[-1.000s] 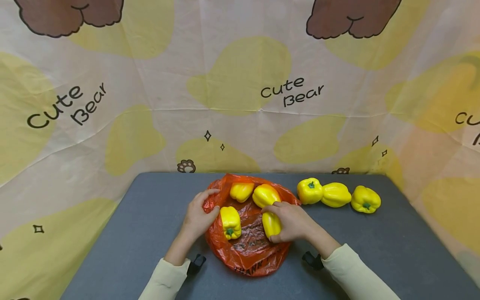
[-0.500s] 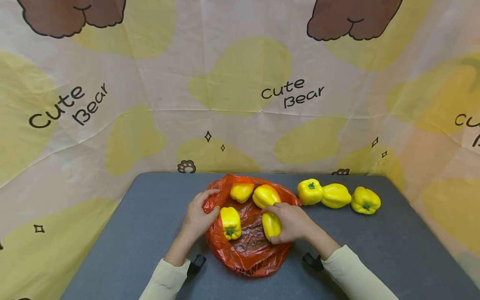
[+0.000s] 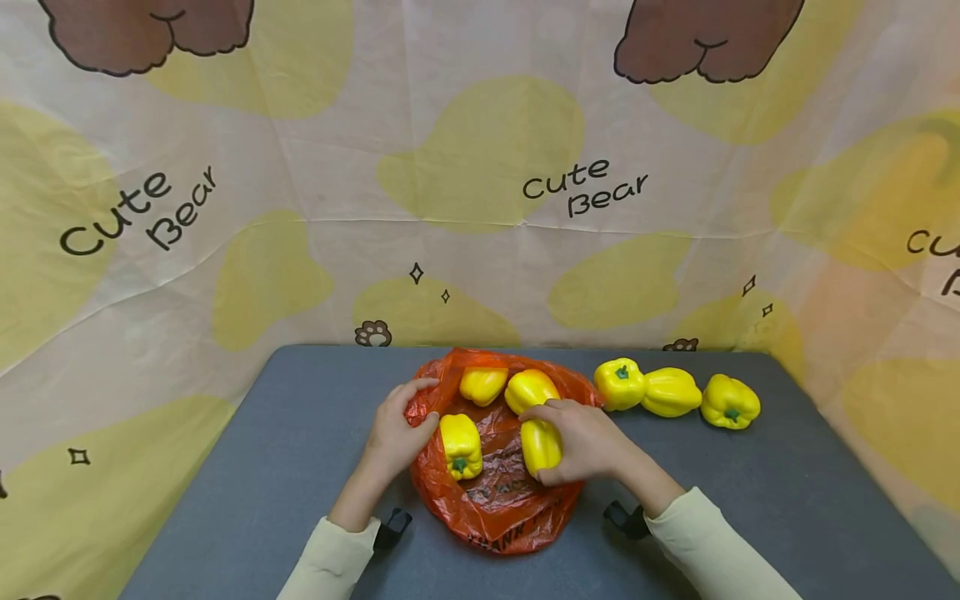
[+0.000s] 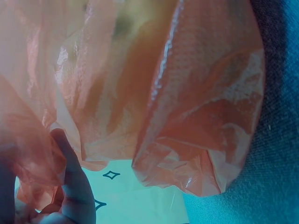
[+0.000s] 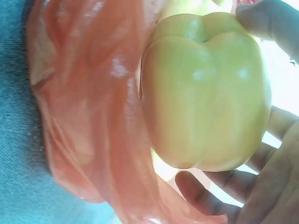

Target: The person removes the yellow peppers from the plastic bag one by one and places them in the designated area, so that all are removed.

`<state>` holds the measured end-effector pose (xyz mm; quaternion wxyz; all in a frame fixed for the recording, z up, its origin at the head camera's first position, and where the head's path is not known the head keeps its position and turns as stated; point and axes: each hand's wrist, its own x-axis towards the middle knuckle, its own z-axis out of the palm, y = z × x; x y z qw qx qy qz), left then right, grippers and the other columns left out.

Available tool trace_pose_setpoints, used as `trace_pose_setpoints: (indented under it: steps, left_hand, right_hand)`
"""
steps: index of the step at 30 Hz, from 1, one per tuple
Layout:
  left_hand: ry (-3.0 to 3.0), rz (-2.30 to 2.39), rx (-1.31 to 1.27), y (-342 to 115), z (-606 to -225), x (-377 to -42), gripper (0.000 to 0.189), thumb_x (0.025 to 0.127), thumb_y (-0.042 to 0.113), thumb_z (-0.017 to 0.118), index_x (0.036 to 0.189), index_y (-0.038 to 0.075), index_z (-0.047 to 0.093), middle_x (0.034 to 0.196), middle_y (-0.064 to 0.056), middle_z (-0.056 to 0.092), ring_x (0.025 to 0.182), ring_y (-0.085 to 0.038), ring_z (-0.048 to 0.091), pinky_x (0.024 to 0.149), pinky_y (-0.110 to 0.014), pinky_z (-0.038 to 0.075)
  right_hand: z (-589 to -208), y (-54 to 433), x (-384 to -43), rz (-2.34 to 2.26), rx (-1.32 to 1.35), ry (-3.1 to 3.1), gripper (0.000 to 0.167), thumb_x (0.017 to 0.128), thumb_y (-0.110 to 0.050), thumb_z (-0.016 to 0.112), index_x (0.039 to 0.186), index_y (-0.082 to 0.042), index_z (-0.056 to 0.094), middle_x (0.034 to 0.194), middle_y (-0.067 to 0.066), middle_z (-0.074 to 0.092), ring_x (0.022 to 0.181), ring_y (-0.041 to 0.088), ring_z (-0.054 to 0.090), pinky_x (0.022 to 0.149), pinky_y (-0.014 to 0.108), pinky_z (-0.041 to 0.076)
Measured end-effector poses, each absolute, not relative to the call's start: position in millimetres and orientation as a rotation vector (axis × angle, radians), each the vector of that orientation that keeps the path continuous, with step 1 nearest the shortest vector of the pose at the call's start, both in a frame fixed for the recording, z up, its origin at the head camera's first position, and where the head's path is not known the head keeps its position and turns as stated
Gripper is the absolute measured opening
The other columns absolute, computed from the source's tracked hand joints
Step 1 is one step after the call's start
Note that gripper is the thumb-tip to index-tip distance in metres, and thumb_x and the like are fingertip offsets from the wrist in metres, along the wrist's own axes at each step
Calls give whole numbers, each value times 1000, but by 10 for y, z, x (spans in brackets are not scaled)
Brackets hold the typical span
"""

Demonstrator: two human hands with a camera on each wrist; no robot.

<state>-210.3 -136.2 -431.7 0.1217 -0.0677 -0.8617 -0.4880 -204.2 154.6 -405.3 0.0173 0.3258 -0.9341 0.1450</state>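
Note:
An open red plastic bag [image 3: 510,521] rests on the grey table in the head view, with yellow bell peppers inside. My left hand [image 3: 393,429] grips the bag's left rim; in the left wrist view its fingers [image 4: 77,186] close on thin red plastic. My right hand [image 3: 585,442] holds a yellow bell pepper [image 3: 540,448] at the bag's right side. Thumb and fingers lie around this pepper [image 5: 205,98] in the right wrist view, beside the bag's wall [image 5: 93,102]. Other peppers in the bag are one at the left [image 3: 461,446], one at the back [image 3: 483,385] and one at back right [image 3: 530,390].
Three more yellow bell peppers stand in a row at the table's back right: one near the bag [image 3: 620,384], a middle one [image 3: 671,392] and a right one [image 3: 730,402]. A printed cloth [image 3: 480,167] hangs behind the grey table [image 3: 750,500].
My right hand has shifted slightly left and up with the bell pepper in its grip. The left hand stays on the bag's rim.

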Motion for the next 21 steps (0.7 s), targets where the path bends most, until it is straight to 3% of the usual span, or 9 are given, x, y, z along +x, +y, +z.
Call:
trace_pose_setpoints:
  steps: [21]
  left_hand:
    - [-2520, -1425, -198, -1359, -4317, -2107, 44, 81, 7, 71, 122, 20, 64, 111, -10, 62, 93, -24, 62, 74, -34, 57]
  right_hand:
    - [-3694, 1609, -1959, 474, 1005, -2780, 71, 59, -47, 81, 124, -25, 60, 111, -6, 63, 91, 10, 54, 67, 26, 46]
